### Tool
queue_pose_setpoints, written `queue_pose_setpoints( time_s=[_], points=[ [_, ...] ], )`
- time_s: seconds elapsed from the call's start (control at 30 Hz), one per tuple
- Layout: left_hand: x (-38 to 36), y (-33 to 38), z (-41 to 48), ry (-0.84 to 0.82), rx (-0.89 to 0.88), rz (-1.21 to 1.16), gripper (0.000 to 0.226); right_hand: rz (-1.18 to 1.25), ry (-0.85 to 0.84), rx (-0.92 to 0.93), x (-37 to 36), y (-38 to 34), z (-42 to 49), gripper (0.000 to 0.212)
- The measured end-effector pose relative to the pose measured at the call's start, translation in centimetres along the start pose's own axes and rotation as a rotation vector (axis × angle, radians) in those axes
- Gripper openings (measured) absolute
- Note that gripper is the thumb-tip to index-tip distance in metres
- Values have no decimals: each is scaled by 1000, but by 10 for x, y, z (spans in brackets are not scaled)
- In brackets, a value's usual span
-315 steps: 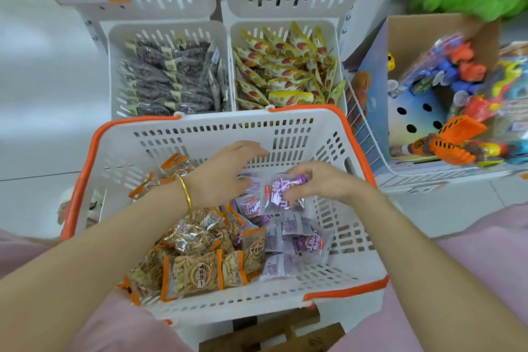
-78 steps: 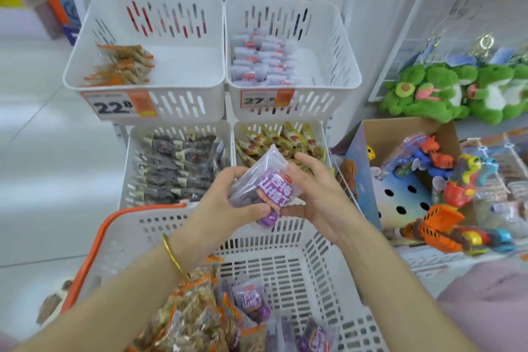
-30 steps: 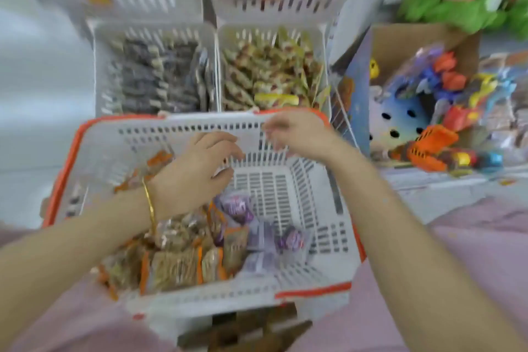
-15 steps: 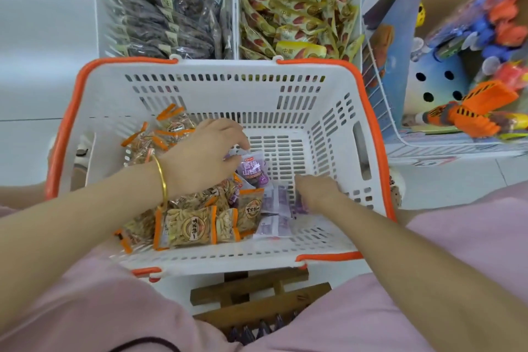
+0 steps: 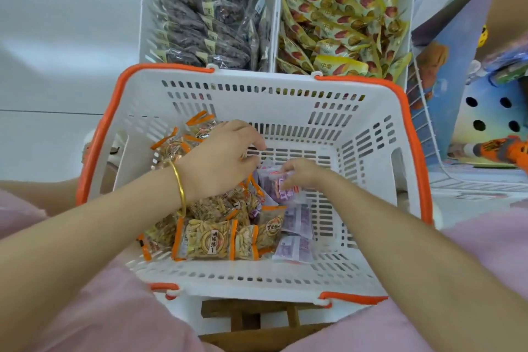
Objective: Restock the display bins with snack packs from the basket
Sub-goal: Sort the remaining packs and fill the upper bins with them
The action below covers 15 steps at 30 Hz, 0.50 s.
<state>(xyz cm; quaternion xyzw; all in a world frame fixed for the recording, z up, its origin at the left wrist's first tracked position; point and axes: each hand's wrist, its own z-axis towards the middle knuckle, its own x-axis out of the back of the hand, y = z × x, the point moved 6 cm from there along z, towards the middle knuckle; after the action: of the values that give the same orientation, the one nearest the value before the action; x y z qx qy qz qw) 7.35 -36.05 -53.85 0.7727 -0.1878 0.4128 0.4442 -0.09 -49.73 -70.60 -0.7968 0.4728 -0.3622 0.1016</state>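
Slipping is risked, the slick purple pack (image 5: 274,189) being merely pinched at its edge by the right hand's (image 5: 307,175) fingers (image 5: 290,175).

Pale glossy floor (image 5: 57,23) left; wooden stand (image 5: 245,320) below; toy box (image 5: 463,74) right.

Yellow pack (image 5: 340,67) at the front of the right display bin (image 5: 410,8): two dark Chinese characters; the first reads 中, the second is uncertain. Neighbouring yellow packs bear the same mark, too small to read. Seed pack (image 5: 205,240) in the basket (image 5: 371,274): round emblem with a column of Chinese characters, strokes too blurred to read. Purple pack (image 5: 281,186): red-and-white label, print smeared. Dark packs (image 5: 210,46) in the left display bin (image 5: 142,8): pale tags, text illegible.
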Motion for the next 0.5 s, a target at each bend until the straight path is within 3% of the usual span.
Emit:
queue_pose_setpoints(
  time_s=[0.07,0.23,0.4,0.5],
  points=[
    [1,-3,0,5,16,-10,25,43,-2,-20,-6,7,7,47],
    [4,-3,2,12,36,-33,23,-230,187,107,-4,-3,4,31],
    [9,4,8,30,73,-110,34,221,217,96,39,1,-44,24],
    [11,3,15,42,256,-420,46,385,173,176,83,-24,-88,24]
  ],
)
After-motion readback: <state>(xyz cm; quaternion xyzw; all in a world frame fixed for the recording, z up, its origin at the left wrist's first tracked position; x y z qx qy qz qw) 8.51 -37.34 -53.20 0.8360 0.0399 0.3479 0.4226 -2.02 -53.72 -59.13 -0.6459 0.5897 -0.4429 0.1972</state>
